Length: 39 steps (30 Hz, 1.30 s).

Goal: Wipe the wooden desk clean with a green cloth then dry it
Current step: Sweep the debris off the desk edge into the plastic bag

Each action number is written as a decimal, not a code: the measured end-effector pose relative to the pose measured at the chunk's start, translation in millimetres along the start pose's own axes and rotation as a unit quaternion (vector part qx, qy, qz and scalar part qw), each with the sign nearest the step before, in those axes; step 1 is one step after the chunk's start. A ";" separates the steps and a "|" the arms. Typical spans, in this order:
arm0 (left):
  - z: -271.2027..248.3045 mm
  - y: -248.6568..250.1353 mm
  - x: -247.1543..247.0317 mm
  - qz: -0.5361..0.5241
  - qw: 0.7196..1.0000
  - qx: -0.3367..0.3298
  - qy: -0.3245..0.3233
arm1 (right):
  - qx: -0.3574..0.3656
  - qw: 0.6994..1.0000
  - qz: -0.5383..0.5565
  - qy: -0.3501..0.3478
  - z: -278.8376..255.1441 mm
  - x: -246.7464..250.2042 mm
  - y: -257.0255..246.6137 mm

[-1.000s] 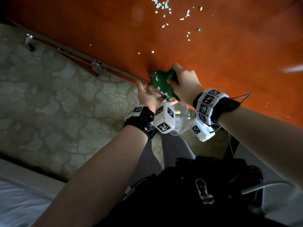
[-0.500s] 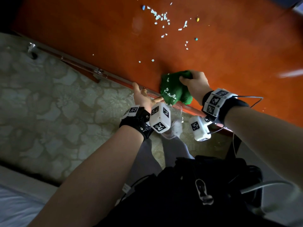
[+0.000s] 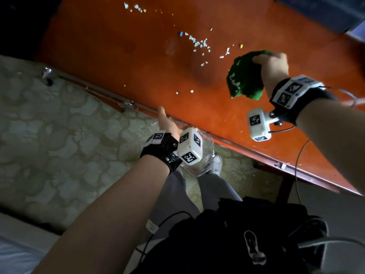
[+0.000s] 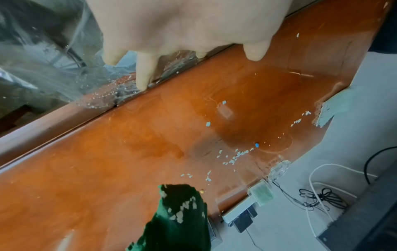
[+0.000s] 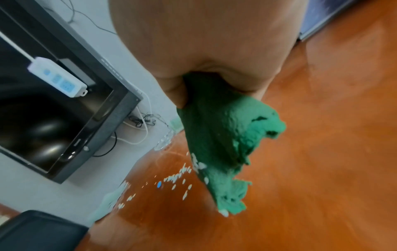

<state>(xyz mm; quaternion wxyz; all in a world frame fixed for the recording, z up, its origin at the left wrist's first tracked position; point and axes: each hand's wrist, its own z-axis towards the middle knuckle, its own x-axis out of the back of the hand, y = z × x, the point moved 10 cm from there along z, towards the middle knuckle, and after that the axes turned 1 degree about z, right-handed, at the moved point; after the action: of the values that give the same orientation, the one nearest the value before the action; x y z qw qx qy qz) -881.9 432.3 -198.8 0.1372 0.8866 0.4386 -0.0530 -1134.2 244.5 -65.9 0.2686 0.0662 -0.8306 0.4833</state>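
Observation:
My right hand (image 3: pixel 272 66) grips a bunched green cloth (image 3: pixel 245 78) that hangs from it just above the orange wooden desk (image 3: pixel 138 66). White crumbs cling to the cloth (image 5: pixel 225 135). More white crumbs (image 3: pixel 199 43) and a few coloured bits lie scattered on the desk beyond it. My left hand (image 3: pixel 166 121) is at the desk's near edge and holds the mouth of a clear plastic bag (image 3: pixel 199 161) against it. In the left wrist view one of its fingers (image 4: pixel 144 76) pins the bag (image 4: pixel 53 68) to the edge.
A dark monitor (image 5: pixel 53 110) with a white power strip (image 5: pixel 58 81) stands by the wall past the desk's far edge, with cables (image 4: pixel 318 197) beside it. A dark box (image 3: pixel 320 10) sits at the desk's far right. Patterned floor (image 3: pixel 59 125) lies to the left.
My right hand has carried the green cloth away from the desk's near edge, up and to the right over the desk. My left hand has stayed at the edge with the bag.

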 end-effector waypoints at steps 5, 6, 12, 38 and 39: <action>-9.9 -5.1 -18.2 0.059 0.998 0.033 -0.011 | 0.006 0.998 -0.038 0.056 36.4 38.1 -10.3; -9.8 -2.4 -18.3 0.074 0.997 0.032 0.006 | 0.005 0.997 -0.047 0.061 45.2 43.3 -10.2; -7.1 10.5 -14.8 0.135 0.985 -0.007 0.103 | 0.064 0.984 -0.148 0.075 88.7 50.3 -43.2; 28.7 -14.1 27.7 -0.064 0.996 -0.040 0.057 | 0.253 0.889 -0.232 -0.301 -45.1 -125.2 32.1; 17.1 -16.5 23.7 -0.074 0.995 -0.027 0.054 | 0.250 0.889 -0.229 -0.309 -54.7 -127.9 34.0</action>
<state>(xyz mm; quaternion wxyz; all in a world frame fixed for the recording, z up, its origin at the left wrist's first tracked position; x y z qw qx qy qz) -880.1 455.0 -223.5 0.1327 0.8494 0.5108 -0.0037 -1017.6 289.0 -136.0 0.0763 0.4652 -0.6849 0.5556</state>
